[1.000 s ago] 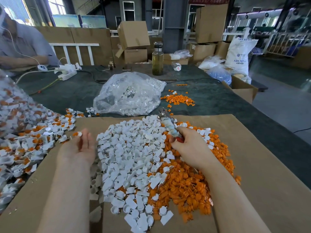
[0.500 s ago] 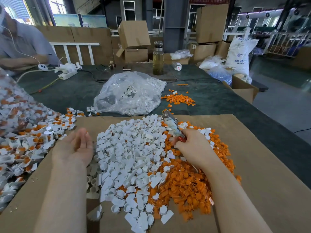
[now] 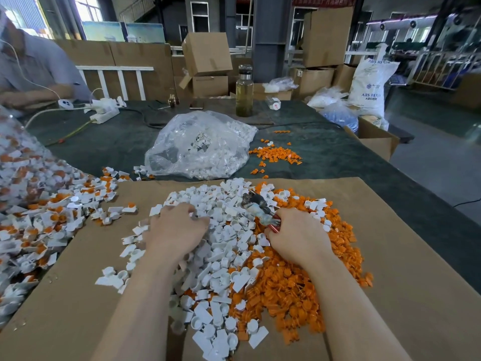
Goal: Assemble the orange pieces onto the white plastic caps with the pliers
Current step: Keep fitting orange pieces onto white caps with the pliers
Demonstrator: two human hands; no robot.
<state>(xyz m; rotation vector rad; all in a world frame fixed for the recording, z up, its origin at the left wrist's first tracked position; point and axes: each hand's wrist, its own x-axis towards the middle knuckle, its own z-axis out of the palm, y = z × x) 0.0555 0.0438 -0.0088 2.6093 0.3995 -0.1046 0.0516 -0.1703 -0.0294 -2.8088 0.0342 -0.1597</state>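
The left hand [image 3: 175,231] lies palm down on the pile of white plastic caps [image 3: 218,246], with its fingers curled into the caps at the far side of the pile; if it has one between the fingertips cannot be told, because the fingers hide this. The right hand [image 3: 299,237] is closed around the red handles of the pliers [image 3: 257,208], and the worn metal head of the pliers points away from the person and a little to the left, over the place where the white caps meet the orange pieces [image 3: 291,290]. Both piles lie on a sheet of brown cardboard [image 3: 416,295] directly before the person, the white caps on the left and the orange pieces on the right, touching and partly mixed along the border. On the left edge of the cardboard is a heap of caps with orange parts in them [image 3: 39,217]. Behind the cardboard, on the dark green surface [image 3: 338,152], stands a clear plastic bag [image 3: 200,147] with more white caps, and just beside it on the right is a small scatter of orange pieces [image 3: 276,155]. Farther back stands a glass bottle [image 3: 244,92] with yellowish liquid, and a white power strip [image 3: 105,110] lies at the left.
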